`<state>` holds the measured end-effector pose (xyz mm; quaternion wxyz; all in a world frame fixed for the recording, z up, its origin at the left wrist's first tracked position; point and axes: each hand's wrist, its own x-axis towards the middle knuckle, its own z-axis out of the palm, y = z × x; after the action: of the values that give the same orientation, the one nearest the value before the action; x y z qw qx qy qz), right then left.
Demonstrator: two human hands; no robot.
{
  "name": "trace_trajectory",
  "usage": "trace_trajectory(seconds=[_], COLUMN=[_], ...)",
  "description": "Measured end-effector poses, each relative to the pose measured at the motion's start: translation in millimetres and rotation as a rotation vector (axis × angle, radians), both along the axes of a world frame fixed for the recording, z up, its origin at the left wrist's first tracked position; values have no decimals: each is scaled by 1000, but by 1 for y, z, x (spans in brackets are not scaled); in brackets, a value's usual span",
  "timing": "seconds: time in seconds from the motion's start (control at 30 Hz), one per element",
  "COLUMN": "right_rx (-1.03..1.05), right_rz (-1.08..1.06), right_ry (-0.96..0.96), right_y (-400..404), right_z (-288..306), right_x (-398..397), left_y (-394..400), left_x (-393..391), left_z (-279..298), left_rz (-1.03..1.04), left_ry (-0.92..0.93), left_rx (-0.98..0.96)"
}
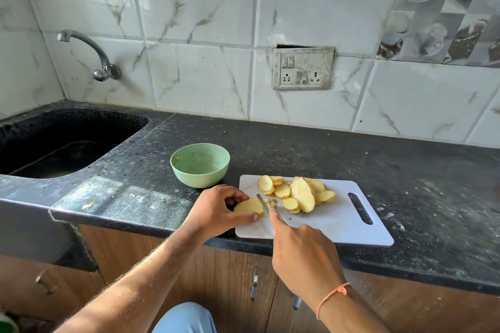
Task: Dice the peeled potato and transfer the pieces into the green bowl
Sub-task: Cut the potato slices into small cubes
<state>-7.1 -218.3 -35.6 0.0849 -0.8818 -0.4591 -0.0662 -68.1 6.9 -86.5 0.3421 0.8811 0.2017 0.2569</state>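
Person's standing at a dark speckled surface [351, 159] w/ a white cutting board [338, 227] sitting near the front edge. Left hand [216, 208] is curling its grip around a stack of potato slices [250, 206] at the board's left end, fingers arching over the top and thumb pressing in at the near side. Right hand [303, 251] is gripping a knife [263, 204], handle's buried in the fist so can't see it, index finger is lying along the spine. Blade is sitting across the right end of that held stack, tilted, tip pointing away from the person. A few small cut bits [272, 203] are lying just right of the blade, touching the stack.

Rest of the potato is piled mid-board as a heap of slices [295, 192], overlapping each other, one big oval slice leaning on top. They're well apart from the board's handle slot [359, 208] on the right.

Green bowl [200, 164] is sitting on the surface just behind-left of the board, near the left hand but not touching it. Can't see potato pieces in it, only some faint smears inside.

Black sink [67, 143] is off to the left w/ a metal tap [92, 54] on the tiled wall, switch plate [303, 67] on the wall behind the board. Orange thread [332, 297] is looping round the right wrist.
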Motion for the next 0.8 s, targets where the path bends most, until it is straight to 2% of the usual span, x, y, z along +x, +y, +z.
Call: trace_trajectory(seconds=[0.37, 0.8], right_rx=[-47, -119], right_rz=[55, 95], right_ry=[33, 53], right_y=[37, -19], right_z=[4, -4], right_x=[11, -9], left_y=[1, 1], left_x=[0, -1], left_z=[2, 0], left_rz=[-3, 10], left_ry=[2, 1], left_rx=[-2, 4])
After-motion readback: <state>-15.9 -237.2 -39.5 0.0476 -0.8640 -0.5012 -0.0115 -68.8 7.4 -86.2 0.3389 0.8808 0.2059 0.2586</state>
